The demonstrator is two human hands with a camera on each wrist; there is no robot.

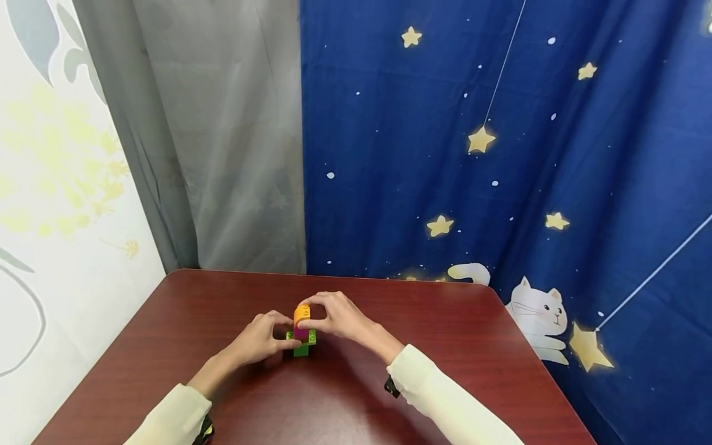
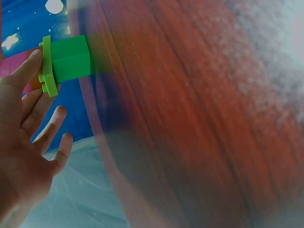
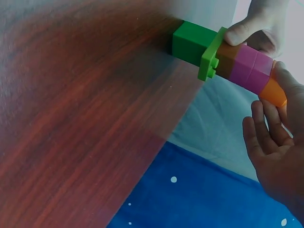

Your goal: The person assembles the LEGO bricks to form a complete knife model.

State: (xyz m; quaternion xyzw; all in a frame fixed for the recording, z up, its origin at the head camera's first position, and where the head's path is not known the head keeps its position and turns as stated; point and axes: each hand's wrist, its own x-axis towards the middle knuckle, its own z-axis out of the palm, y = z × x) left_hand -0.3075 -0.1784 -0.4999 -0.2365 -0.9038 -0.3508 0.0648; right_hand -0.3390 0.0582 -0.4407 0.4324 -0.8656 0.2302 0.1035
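Note:
A stack of toy building blocks stands on the table between both hands. Its bottom is a green block (image 3: 192, 43), topped by a flat light green plate (image 2: 48, 71) with studs sticking out at the sides. Above that come a brown block (image 3: 226, 59), pink-purple blocks (image 3: 250, 69) and, at the top, a rounded orange block (image 1: 302, 313). My left hand (image 1: 257, 339) pinches the stack low down, its thumb near the light green plate and brown block. With thumb and fingers, my right hand (image 1: 340, 316) holds the orange block from the right. Fingers hide part of the stack.
The reddish-brown wooden table (image 1: 423, 358) has rounded far corners. Behind it hang a grey curtain (image 1: 239, 154) and a blue curtain (image 1: 389, 154) with stars and a white cat. A white patterned surface (image 1: 61, 296) borders the left side.

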